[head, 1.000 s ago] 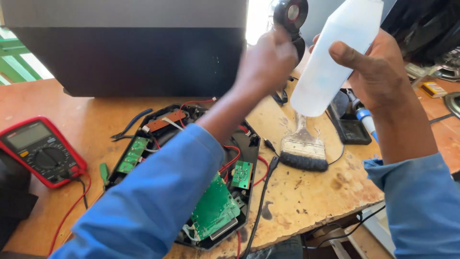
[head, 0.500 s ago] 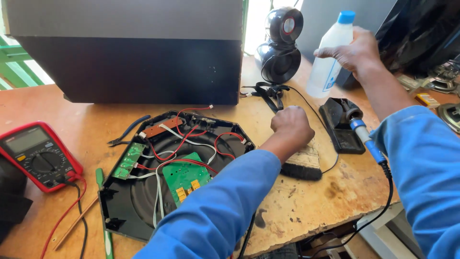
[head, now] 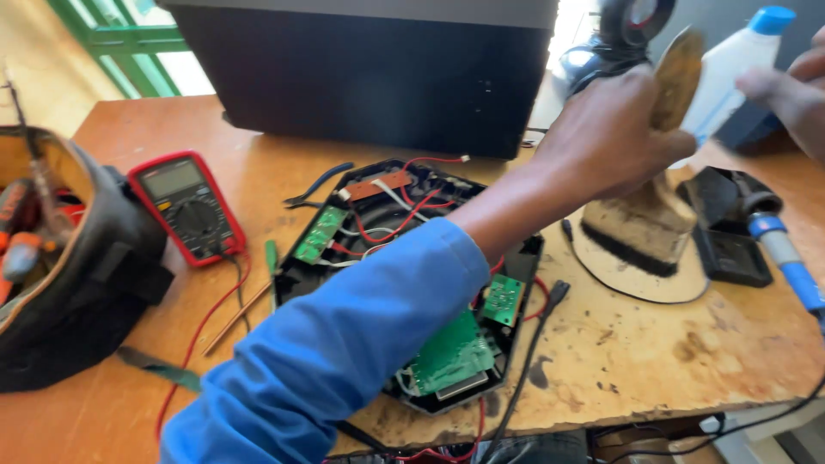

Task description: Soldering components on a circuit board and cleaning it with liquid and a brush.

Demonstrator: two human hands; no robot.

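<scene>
My left hand (head: 614, 142) grips the wooden handle of a wide, dirty paintbrush (head: 644, 219) and holds it above the table with its bristles pointing down. Under my blue-sleeved forearm lies an open black device casing (head: 301, 271) with green circuit boards (head: 451, 352) and red and white wires. At the frame's right edge my right hand (head: 795, 90) is blurred, and its fingers rest on a white plastic bottle (head: 726, 73) with a blue cap, held upright.
A red multimeter (head: 185, 206) with red leads and a black tool bag (head: 69, 258) lie at the left. A big black box (head: 361, 73) stands behind. A blue-handled soldering iron (head: 786, 253) rests on a black stand (head: 726, 232) at the right. Black tape roll (head: 636, 17) lies at the back.
My left hand has lifted the paintbrush off the table and raised it toward the bottle. The view has swung left, so the tool bag now shows.
</scene>
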